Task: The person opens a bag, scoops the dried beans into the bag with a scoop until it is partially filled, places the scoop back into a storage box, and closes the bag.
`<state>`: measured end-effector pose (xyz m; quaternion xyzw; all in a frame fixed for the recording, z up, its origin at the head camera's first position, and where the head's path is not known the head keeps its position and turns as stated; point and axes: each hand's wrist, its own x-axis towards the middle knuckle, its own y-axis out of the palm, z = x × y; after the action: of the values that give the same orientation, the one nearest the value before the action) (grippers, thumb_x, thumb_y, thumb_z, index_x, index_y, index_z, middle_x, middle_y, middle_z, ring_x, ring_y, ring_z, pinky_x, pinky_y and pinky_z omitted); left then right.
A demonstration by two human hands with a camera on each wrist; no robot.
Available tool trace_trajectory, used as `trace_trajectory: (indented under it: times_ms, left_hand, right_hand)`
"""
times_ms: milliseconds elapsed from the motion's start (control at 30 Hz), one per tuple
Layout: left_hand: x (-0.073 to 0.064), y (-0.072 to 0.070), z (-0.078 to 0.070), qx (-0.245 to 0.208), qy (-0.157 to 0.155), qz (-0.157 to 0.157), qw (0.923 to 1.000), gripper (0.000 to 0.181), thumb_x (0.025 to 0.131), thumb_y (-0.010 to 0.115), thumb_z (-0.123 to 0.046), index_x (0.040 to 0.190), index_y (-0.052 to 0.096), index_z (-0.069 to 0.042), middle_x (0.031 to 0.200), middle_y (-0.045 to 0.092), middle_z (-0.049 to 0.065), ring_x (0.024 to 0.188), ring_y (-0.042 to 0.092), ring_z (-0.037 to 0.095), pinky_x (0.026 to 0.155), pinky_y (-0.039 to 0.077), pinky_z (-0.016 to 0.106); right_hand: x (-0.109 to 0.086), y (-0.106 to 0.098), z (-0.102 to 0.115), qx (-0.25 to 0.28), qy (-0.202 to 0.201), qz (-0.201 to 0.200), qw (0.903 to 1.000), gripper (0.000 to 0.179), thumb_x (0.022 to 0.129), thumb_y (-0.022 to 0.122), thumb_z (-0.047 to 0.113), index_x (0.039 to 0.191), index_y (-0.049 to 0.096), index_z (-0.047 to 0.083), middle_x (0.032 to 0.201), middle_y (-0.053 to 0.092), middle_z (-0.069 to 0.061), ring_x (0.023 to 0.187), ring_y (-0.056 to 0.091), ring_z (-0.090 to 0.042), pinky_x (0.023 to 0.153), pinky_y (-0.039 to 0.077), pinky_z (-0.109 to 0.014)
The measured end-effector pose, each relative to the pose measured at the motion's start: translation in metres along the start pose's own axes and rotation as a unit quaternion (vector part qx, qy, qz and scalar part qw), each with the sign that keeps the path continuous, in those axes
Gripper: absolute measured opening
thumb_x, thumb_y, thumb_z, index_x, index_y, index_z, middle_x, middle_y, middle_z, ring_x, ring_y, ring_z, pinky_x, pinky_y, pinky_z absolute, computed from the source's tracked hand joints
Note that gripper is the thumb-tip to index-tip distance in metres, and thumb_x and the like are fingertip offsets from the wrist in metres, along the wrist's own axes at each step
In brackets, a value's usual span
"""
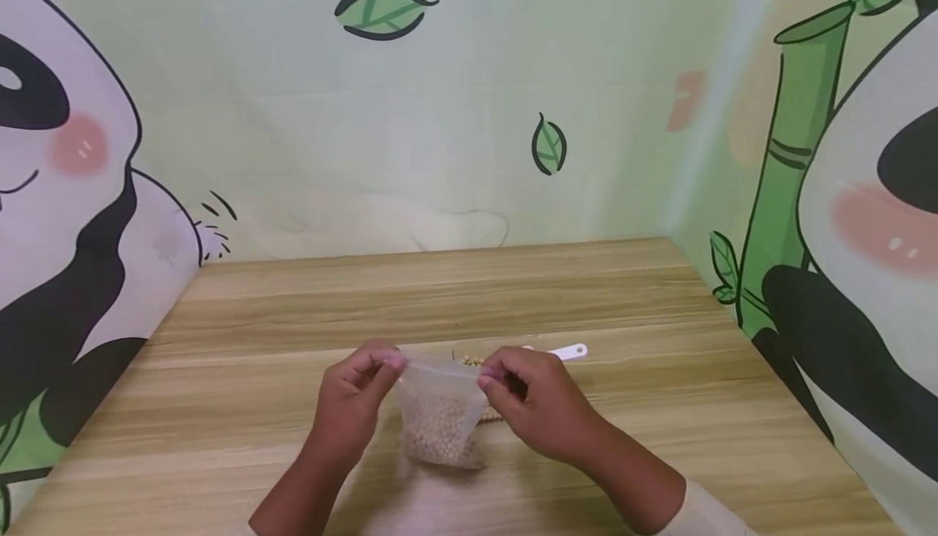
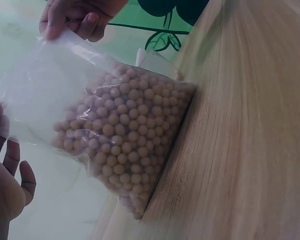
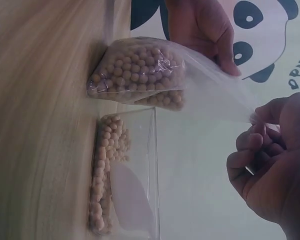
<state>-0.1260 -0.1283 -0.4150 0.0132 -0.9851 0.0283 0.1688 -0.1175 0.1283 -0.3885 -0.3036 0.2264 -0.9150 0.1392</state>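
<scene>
A clear zip-type plastic bag point(image 1: 440, 426) stands on the table, its lower part filled with small round beige balls point(image 2: 135, 120). At its top left corner my left hand point(image 1: 353, 399) pinches the plastic between thumb and fingers. My right hand point(image 1: 550, 406) pinches the top right corner, so the upper edge is stretched between both hands. The balls rest in the bag's bottom, which is at the tabletop in the left wrist view. Just behind the bag is a clear box point(image 3: 155, 170), partly hidden by it and my right hand in the head view.
More beige balls point(image 3: 104, 150) lie in the box, along with a white scoop point(image 3: 132, 197) whose handle point(image 1: 572, 352) sticks out to the right. The wood-grain table point(image 1: 256, 316) meets panda-printed cloth walls point(image 1: 278, 112) at the back and sides.
</scene>
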Motion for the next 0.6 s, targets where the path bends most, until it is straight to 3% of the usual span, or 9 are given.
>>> trace_trajectory:
  times_ms: [367,467,600]
  left_hand:
    - [-0.01,0.005,-0.009,0.043,0.037,-0.019,0.9982,0.009,0.101,0.071,0.004,0.092,0.072,0.007,0.094,0.072,-0.007,0.097,0.068,0.007,0.096,0.054,0.019]
    - [-0.012,0.005,-0.01,0.018,0.025,-0.006,0.9995,0.009,0.101,0.071,0.003,0.093,0.074,0.002,0.094,0.072,-0.007,0.095,0.069,0.007,0.091,0.056,0.02]
    - [-0.011,0.003,-0.011,-0.043,-0.011,0.036,0.9984,0.001,0.098,0.077,0.0,0.099,0.076,0.0,0.096,0.073,-0.005,0.091,0.068,0.007,0.084,0.058,0.023]
  right_hand:
    - [0.0,-0.001,-0.002,0.016,-0.018,-0.002,0.9997,0.021,0.097,0.069,-0.004,0.082,0.065,0.011,0.071,0.051,0.005,0.064,0.045,0.002,0.054,0.042,-0.019]
    - [-0.001,-0.001,-0.005,0.027,-0.016,-0.008,0.9995,0.022,0.094,0.07,-0.006,0.081,0.066,0.01,0.07,0.051,0.004,0.063,0.043,0.002,0.054,0.039,-0.018]
    - [-0.001,-0.002,-0.008,0.042,-0.005,-0.007,0.9991,0.02,0.093,0.07,-0.007,0.081,0.067,0.009,0.069,0.052,0.004,0.061,0.042,0.002,0.054,0.037,-0.018]
